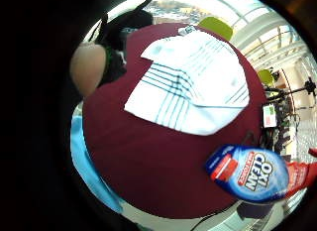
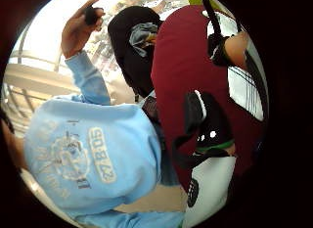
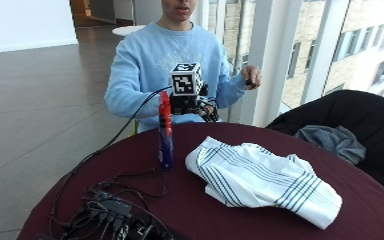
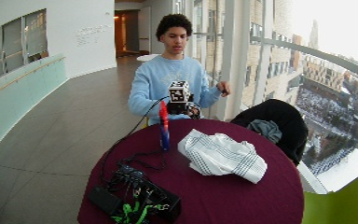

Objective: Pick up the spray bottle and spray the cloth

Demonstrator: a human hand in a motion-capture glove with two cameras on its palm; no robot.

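A blue spray bottle (image 3: 165, 135) with a red top stands upright on the round maroon table (image 3: 179, 200). To its right lies a crumpled white cloth (image 3: 258, 175) with dark stripes. My gloved right hand (image 3: 200, 108) hovers over the table's far edge, just behind the bottle, and holds nothing; its fingers look relaxed. The little finger side palm view looks down on the cloth (image 1: 193, 87) and the bottle (image 1: 250, 174) from above. A strapped finger (image 2: 234, 47) shows over the table in the thumb side palm view. The bare left hand (image 3: 250, 77) is raised, pinching a small dark object.
A tangle of cables and black boxes (image 3: 112, 215) lies on the table's near left part. A chair draped with a black jacket (image 3: 352, 120) stands at the right. A green chair (image 4: 340, 205) stands by the near right edge.
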